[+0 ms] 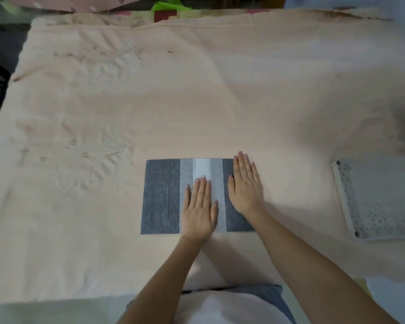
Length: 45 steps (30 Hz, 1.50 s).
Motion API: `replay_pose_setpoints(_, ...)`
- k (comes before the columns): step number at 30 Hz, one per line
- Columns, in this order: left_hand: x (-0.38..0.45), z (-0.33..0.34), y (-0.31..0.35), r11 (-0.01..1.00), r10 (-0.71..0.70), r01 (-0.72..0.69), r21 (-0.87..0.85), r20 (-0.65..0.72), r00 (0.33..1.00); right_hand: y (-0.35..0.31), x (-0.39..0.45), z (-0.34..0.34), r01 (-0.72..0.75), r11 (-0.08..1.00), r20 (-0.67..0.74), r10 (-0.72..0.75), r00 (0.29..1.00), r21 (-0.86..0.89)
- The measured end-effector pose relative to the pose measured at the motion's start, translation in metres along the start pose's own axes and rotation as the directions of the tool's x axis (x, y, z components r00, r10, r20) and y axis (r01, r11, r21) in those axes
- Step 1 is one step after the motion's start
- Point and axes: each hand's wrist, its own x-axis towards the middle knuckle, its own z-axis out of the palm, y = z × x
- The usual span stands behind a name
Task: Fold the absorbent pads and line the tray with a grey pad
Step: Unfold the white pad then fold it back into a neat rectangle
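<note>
Grey absorbent pad (160, 196) flat on peach sheet (197, 101); left hand (200, 208), right hand (244, 184) palms down, fingers together; tray (341, 197) right.

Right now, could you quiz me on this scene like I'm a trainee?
1. True or false: both hands lie flat on the pads.
2. Where is the tray? A) under the pads B) off to the right, apart from them C) in the left hand
3. What covers the work surface?

Key
1. True: the left hand presses the pale middle strip, the right hand the dark right part.
2. B.
3. A peach sheet with faint flower prints.
</note>
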Motion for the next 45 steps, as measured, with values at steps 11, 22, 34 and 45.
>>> replay_pose_setpoints(11, -0.004, 0.004, -0.005, 0.996, -0.076, 0.074, -0.044, -0.056, 0.996, -0.021, -0.044, -0.013, 0.153, 0.987, -0.049, -0.151, 0.987, 0.039)
replay_pose_setpoints(22, -0.004, 0.01, -0.008, 0.998, -0.065, 0.062, -0.029, -0.08, 0.995, -0.036, -0.061, -0.011, 0.205, 0.979, 0.039, -0.205, 0.978, 0.008)
replay_pose_setpoints(34, -0.001, 0.002, -0.012, 0.964, -0.065, 0.052, -0.262, -0.043, 0.997, -0.011, -0.066, -0.02, 0.066, 0.966, -0.056, -0.054, 0.997, 0.25)
replay_pose_setpoints(45, -0.019, -0.091, -0.149, 0.992, 0.058, -0.076, -0.101, -0.176, 0.983, 0.054, -0.034, -0.08, 0.407, 0.906, 0.256, -0.37, 0.893, -0.112)
